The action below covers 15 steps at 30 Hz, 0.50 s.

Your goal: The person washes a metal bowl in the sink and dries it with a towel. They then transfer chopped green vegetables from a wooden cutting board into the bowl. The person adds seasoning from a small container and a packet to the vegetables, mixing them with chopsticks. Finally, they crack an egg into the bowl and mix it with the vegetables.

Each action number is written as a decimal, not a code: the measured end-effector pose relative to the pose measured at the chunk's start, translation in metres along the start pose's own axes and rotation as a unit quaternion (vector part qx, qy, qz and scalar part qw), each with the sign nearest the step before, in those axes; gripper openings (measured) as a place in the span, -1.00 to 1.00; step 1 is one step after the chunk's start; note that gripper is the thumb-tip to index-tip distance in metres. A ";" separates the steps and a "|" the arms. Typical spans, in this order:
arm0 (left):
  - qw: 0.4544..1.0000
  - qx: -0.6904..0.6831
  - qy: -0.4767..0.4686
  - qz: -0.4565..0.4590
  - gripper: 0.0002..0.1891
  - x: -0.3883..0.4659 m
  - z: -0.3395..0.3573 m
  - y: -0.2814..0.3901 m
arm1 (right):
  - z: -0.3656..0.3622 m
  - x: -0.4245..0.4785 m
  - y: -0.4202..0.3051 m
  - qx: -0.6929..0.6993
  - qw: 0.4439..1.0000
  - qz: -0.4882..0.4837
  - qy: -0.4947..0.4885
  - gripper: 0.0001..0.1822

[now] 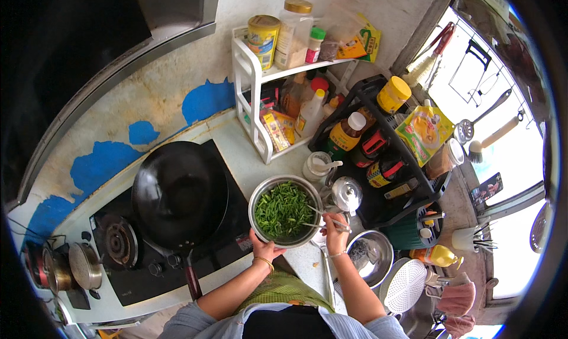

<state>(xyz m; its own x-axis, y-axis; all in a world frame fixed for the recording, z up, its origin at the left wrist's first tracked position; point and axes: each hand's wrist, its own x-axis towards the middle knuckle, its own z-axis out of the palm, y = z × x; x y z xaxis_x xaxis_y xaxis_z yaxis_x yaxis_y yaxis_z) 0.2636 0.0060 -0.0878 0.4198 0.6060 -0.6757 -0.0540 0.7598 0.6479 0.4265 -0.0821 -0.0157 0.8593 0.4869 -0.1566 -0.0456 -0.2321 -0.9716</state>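
Observation:
A stainless steel bowl (253,219) of chopped green vegetables (284,210) stands on the counter before me, beside the gas hob. My left hand (265,250) grips its near left rim, thumb outside. In my right hand (336,234) is a pair of chopsticks (317,226), spread apart, their tips at the greens on the bowl's right side. A black wok (179,192) sits on the hob, to the left of the bowl; only a sheen shows inside it. Just behind the bowl is a glass jar (314,172) with a white spoon in it.
A second steel bowl (386,254) holds something dark and clear. Near my right hand are a metal-lidded pot (347,194) and a long-handled ladle (328,272). A black rack (377,219) of sauce bottles and a white shelf (262,139) stand behind. Left is a free burner (116,242).

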 end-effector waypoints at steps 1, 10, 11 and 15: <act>1.000 -0.005 0.001 0.000 -0.26 0.000 -0.001 0.001 | 0.009 0.006 0.009 0.032 0.999 0.023 0.023 -0.89; 0.999 -0.045 -0.022 -0.013 -0.21 0.007 -0.008 -0.009 | 0.037 -0.013 -0.056 0.016 0.996 -0.039 -0.076 -0.87; 0.999 -0.042 -0.023 -0.005 -0.21 0.007 -0.007 -0.009 | 0.044 -0.012 -0.057 -0.005 0.995 -0.049 -0.084 -0.88; 0.998 -0.053 -0.019 -0.006 -0.22 0.007 -0.005 -0.009 | 0.070 -0.007 -0.023 -0.026 0.983 -0.117 -0.140 -0.87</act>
<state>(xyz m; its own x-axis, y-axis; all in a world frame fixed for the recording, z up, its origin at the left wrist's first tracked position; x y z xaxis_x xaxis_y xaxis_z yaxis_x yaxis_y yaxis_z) 0.2620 0.0048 -0.0997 0.4550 0.5881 -0.6686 -0.1423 0.7892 0.5974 0.3859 -0.0215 -0.0051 0.6691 0.7429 0.0198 0.1678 -0.1251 -0.9779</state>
